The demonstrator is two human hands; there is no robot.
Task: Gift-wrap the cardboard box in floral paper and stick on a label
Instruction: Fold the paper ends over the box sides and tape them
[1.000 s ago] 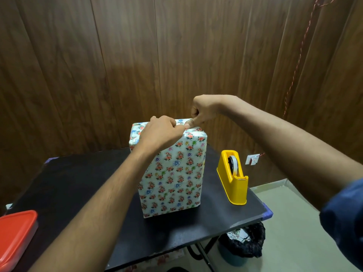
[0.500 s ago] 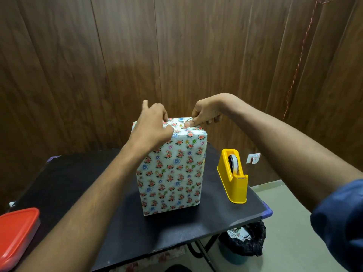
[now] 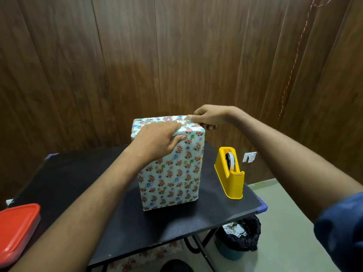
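Observation:
The box wrapped in floral paper (image 3: 172,173) stands upright in the middle of the black table (image 3: 78,177). My left hand (image 3: 157,140) lies over its top front edge, fingers on the top face and thumb pressed against the front face just below the edge. My right hand (image 3: 208,118) holds the box's top right corner, thumb flat on the folded paper and fingers curled down behind the right side. No label is visible.
A yellow tape dispenser (image 3: 230,172) stands right of the box near the table's right edge. A red-lidded container (image 3: 16,230) sits at the table's front left corner. A bin with a black liner (image 3: 238,236) is on the floor under the right side.
My left hand has come down from the top left of the box onto its front top edge and slid right. My right hand stays at the top right corner, thumb now flatter.

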